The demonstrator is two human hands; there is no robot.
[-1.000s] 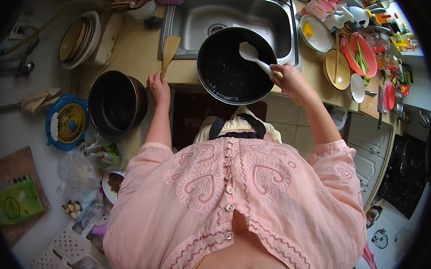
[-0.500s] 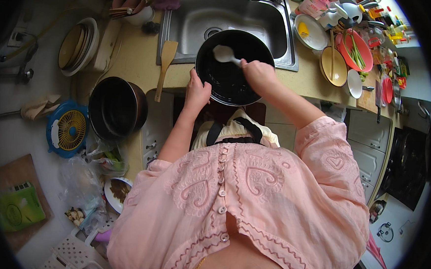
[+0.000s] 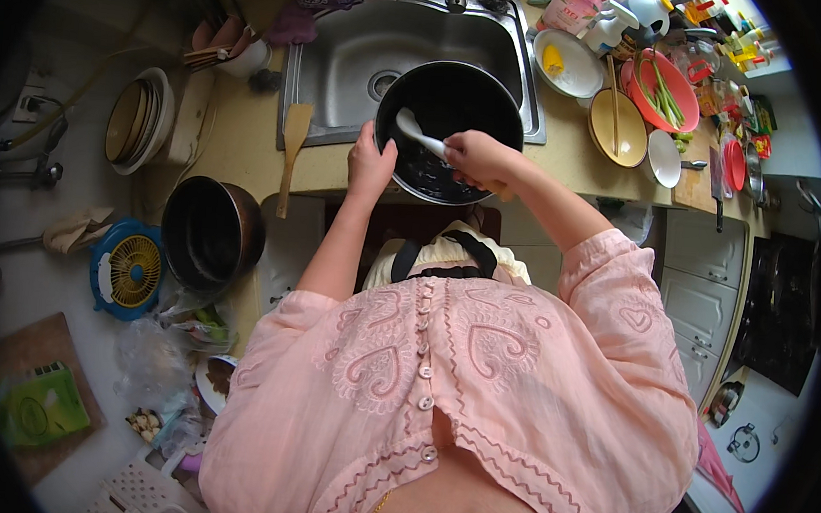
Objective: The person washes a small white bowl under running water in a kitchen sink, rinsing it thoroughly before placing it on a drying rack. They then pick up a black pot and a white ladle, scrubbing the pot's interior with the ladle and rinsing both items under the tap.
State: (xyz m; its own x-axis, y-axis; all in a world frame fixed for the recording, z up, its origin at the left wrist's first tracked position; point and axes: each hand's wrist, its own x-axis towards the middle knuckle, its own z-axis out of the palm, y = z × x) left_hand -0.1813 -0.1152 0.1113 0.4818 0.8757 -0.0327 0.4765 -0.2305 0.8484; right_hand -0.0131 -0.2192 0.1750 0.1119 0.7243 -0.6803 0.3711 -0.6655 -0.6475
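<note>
A black round pot (image 3: 482, 92) is tilted over the near edge of the sink, its dark inside facing me. My left hand (image 3: 371, 169) grips the pot's left rim. Closed around the handle of a white ladle (image 3: 424, 140), my right hand (image 3: 482, 160) is over the pot's near right side. The ladle's rounded head lies inside the pot, toward the left wall. Wet-looking glints show low in the pot. A wooden spatula (image 3: 294, 146) rests on the counter left of the sink, its handle jutting past the edge.
The steel sink (image 3: 332, 73) lies beyond the pot. A second dark pot (image 3: 252, 233) stands at left, near a blue fan (image 3: 109, 262) and stacked bowls (image 3: 151, 114). On the right are a white plate (image 3: 577, 74), a yellow bowl (image 3: 629, 143), a red basin (image 3: 688, 99) and a knife (image 3: 718, 205).
My right hand has moved down toward me with the ladle, whose head has shifted left and lower in the pot. The left hand still grips the rim. The whole view has shifted slightly.
</note>
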